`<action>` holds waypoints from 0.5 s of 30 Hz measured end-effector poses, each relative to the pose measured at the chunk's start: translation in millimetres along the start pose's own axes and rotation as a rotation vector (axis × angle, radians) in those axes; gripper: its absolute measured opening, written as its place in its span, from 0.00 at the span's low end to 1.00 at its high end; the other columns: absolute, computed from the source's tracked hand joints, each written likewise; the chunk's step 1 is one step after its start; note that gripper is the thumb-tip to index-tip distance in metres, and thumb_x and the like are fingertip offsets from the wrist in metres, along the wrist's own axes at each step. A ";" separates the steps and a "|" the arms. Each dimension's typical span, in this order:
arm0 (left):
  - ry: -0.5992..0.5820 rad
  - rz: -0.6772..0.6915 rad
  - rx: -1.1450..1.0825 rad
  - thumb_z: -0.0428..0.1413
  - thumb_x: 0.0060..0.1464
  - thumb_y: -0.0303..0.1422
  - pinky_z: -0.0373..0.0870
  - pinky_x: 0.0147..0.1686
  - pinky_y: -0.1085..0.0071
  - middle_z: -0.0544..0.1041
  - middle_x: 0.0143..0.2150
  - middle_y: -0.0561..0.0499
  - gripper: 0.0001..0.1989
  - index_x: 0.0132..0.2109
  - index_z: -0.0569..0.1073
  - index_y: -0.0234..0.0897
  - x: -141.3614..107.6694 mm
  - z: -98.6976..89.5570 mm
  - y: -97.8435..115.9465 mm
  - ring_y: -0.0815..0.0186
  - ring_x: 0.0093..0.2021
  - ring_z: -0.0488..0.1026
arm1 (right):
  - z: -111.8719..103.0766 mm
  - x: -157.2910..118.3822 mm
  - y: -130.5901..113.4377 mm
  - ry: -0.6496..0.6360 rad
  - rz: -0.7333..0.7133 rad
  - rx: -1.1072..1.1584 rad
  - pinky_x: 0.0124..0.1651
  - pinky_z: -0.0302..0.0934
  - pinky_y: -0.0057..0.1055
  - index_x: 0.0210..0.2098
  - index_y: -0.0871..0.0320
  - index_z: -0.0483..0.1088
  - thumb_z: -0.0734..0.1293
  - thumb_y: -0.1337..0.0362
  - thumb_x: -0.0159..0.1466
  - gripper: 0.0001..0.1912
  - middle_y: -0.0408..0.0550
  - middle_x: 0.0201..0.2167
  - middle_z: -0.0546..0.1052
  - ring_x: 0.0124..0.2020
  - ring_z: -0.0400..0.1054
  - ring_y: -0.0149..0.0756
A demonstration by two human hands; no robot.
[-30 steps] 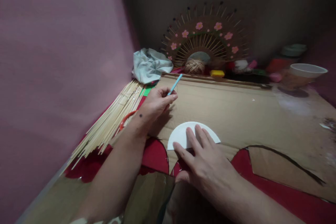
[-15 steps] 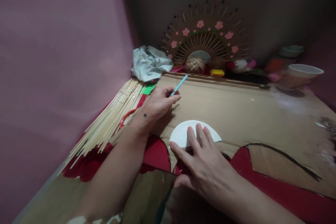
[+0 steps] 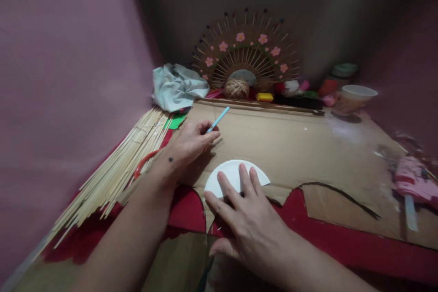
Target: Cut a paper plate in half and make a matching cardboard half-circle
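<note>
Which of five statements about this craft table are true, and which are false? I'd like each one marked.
1. The left hand holds a light-blue stick. True.
2. The right hand is raised clear of the white half-disc. False: its fingers rest on it.
3. A ball of twine sits in front of the flower-decorated fan. True.
4. The thin wooden sticks lie to the right of both hands. False: they lie to the left.
5. The hot-glue gun is black. False: it is pink.
</note>
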State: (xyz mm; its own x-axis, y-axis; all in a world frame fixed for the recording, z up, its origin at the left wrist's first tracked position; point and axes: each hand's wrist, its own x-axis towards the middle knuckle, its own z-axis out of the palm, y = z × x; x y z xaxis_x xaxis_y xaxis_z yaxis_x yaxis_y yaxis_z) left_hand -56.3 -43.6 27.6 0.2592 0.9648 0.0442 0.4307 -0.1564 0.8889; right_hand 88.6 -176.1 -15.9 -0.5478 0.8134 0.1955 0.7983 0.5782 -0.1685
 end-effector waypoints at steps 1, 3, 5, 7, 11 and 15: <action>0.002 -0.005 -0.001 0.53 0.48 0.39 0.52 0.15 0.78 0.63 0.21 0.56 0.12 0.37 0.72 0.36 0.1 0.6 -0.9 0.75 0.18 0.58 | 0.2 0.1 -0.2 0.001 0.011 0.006 0.56 0.30 0.66 0.60 0.49 0.49 0.55 0.35 0.51 0.43 0.53 0.62 0.51 0.60 0.32 0.71; -0.006 -0.009 0.002 0.53 0.47 0.39 0.51 0.15 0.78 0.63 0.20 0.57 0.12 0.36 0.72 0.36 1.0 1.3 -1.4 0.75 0.17 0.57 | 1.0 0.4 -0.4 0.002 0.027 0.017 0.56 0.28 0.67 0.60 0.48 0.49 0.55 0.35 0.50 0.43 0.52 0.62 0.51 0.60 0.32 0.71; -0.032 -0.002 0.010 0.53 0.47 0.38 0.50 0.15 0.78 0.62 0.20 0.57 0.10 0.35 0.71 0.36 2.4 1.2 -1.0 0.76 0.17 0.56 | 2.0 0.5 -0.4 0.001 0.039 0.027 0.54 0.25 0.69 0.60 0.46 0.48 0.55 0.35 0.50 0.42 0.51 0.62 0.50 0.61 0.32 0.70; -0.055 0.004 0.022 0.53 0.48 0.38 0.49 0.15 0.78 0.60 0.19 0.58 0.10 0.35 0.71 0.36 3.8 0.7 -1.0 0.76 0.17 0.55 | 3.0 0.7 -0.3 -0.002 0.050 0.035 0.53 0.23 0.70 0.60 0.44 0.48 0.55 0.35 0.51 0.42 0.50 0.63 0.49 0.61 0.31 0.70; -0.050 -0.004 0.060 0.53 0.48 0.39 0.49 0.15 0.77 0.60 0.19 0.58 0.11 0.36 0.71 0.36 4.8 -0.3 -3.5 0.75 0.17 0.54 | 3.7 1.0 -0.7 -0.007 0.060 0.054 0.50 0.21 0.73 0.60 0.43 0.46 0.56 0.35 0.51 0.42 0.48 0.63 0.49 0.61 0.30 0.70; -0.037 -0.023 0.098 0.53 0.48 0.41 0.50 0.16 0.76 0.61 0.19 0.57 0.13 0.37 0.72 0.36 2.3 0.0 -1.8 0.74 0.17 0.55 | 2.2 0.6 -1.7 -0.006 0.060 0.065 0.50 0.23 0.73 0.60 0.44 0.47 0.56 0.36 0.52 0.41 0.50 0.63 0.50 0.60 0.31 0.71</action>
State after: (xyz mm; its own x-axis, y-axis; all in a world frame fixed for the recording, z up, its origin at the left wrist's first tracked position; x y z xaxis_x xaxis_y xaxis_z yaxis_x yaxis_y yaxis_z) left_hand -56.4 -41.1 26.1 0.2792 0.9602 0.0053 0.5191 -0.1556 0.8404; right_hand 86.4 -176.4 -17.6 -0.5009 0.8471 0.1775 0.8122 0.5309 -0.2417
